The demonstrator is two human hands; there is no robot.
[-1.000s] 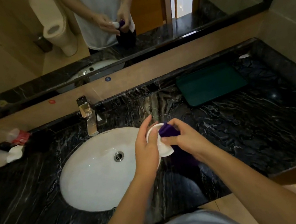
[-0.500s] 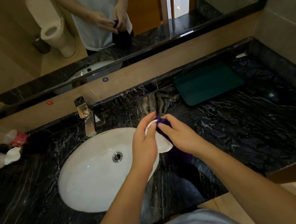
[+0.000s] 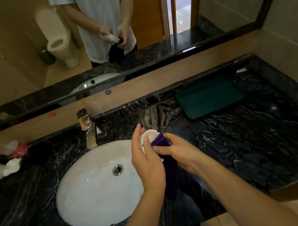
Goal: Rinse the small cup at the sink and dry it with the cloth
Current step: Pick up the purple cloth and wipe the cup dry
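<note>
- Cup (image 3: 150, 135) — held above the worktop (image 3: 247, 146) at the sink's (image 3: 97, 189) 3 o'clock edge, mouth tilted toward 1 o'clock.
- Left hand (image 3: 146, 164) grips the cup.
- Right hand (image 3: 179, 152) pinches the cloth (image 3: 161, 140) against it; the cloth hangs toward 6 o'clock.

No legible text is found. A round blue sticker (image 3: 108, 92) and a red oval sticker (image 3: 52, 114) are seen on the beige wall strip (image 3: 177, 73) under the mirror; their markings are too small to be read. Print on the red label of a bottle (image 3: 16, 148) at far left is blurred.
</note>
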